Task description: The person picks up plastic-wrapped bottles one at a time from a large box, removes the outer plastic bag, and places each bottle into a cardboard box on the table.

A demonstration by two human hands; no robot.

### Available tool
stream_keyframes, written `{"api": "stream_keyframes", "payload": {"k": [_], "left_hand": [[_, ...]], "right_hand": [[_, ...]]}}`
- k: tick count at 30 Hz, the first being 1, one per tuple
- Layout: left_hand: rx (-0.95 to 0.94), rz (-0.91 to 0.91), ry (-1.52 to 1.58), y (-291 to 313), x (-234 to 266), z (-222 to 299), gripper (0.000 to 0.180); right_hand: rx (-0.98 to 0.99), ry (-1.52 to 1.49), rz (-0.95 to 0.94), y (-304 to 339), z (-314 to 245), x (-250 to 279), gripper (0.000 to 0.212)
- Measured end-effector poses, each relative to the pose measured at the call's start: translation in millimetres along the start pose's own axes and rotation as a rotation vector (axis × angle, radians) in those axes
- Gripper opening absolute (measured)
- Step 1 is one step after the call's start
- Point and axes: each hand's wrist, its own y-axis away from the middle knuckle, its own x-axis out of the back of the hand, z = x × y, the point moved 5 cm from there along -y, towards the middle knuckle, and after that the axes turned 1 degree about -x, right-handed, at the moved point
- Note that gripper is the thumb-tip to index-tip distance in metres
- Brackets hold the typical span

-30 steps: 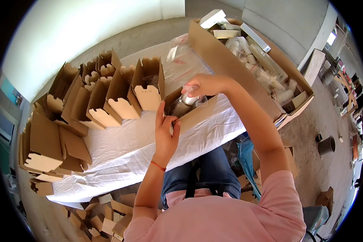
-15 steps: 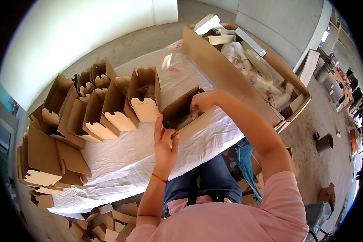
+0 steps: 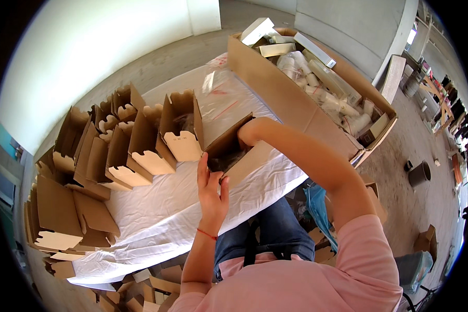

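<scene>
In front of me on the white-covered table stands an open narrow cardboard box. My left hand grips its left end, the index finger along the far corner and the thumb at the near side. My right hand reaches down into the box's right end; its fingers are hidden by the box wall. Inside lies something in clear plastic, too dark to make out. Just left stands another open box with clear plastic wrapping in it.
Several open cardboard boxes crowd the table's left side. A large carton of white boxes and plastic-wrapped white rolls stands at the far right. Clear plastic bags lie beyond my box. Loose cartons lie below the table; a dark bucket stands on the floor.
My right hand has sunk deeper into the box, so its fingers no longer show. My left hand stays at the box's left end. The whole view has shifted slightly.
</scene>
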Motion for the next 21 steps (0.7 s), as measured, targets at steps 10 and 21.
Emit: {"api": "stream_keyframes", "payload": {"k": [10, 21], "left_hand": [[-0.045, -0.027, -0.056, 1.0, 3.1, 3.7, 0.009], [0.122, -0.034, 0.072, 4.4, 8.2, -7.8, 0.015]], "right_hand": [[-0.019, 0.243, 0.03, -41.8, -17.1, -18.2, 0.032], [0.298, -0.419, 0.649, 104.5, -63.2, 49.8, 0.03]]}}
